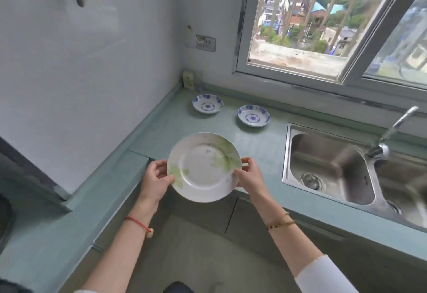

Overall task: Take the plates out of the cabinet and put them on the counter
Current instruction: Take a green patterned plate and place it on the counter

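A large white plate with green leaf prints [204,166] hangs in the air over the front edge of the pale green counter [161,131]. My left hand [157,180] grips its left rim and my right hand [248,174] grips its right rim. Two small white dishes with blue flowers stand on the counter farther back: one near the corner [207,103], the other [253,115] to its right. The cabinet fronts [251,221] below the counter look closed.
A steel double sink [328,168] with a tap [390,131] is set into the counter at right. Behind it is a barred window [300,22]. A wall socket [206,43] sits above the corner. The counter bends toward me along the left wall.
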Available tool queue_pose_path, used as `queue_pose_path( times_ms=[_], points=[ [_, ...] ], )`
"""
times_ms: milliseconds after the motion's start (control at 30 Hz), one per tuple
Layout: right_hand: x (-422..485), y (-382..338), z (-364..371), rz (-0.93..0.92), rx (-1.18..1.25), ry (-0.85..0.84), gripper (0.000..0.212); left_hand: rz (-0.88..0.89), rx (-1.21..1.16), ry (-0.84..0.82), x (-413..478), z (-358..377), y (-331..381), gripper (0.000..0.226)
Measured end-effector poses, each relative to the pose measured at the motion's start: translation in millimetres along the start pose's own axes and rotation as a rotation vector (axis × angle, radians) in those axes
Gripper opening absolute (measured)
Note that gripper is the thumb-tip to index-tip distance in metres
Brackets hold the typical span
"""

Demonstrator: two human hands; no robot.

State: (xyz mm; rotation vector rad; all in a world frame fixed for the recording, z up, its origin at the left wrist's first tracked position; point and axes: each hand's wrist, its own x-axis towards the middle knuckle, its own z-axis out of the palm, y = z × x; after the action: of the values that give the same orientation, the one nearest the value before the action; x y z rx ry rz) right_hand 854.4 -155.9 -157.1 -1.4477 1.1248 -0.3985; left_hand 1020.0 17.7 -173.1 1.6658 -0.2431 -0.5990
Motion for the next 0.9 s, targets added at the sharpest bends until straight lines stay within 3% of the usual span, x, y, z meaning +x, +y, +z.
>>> queue_pose_path(
  times_ms=[333,500,900],
  points=[
    [178.9,-37.5,72.1,0.007,-0.164,0.052,0.024,-0.071,0.172,0.038,197.3,26.3,2.0,0.054],
    [251.6,-33.1,110.2,0.1,-0.223,0.068,0.027,-0.139,0.301,0.005,281.9,31.7,-6.3,0.055],
    [344.2,-9.6,163.2,0.284,-0.367,0.046,0.033,-0.286,0.445,-0.062,391.7,39.4,-47.6,0.051]
  ],
)
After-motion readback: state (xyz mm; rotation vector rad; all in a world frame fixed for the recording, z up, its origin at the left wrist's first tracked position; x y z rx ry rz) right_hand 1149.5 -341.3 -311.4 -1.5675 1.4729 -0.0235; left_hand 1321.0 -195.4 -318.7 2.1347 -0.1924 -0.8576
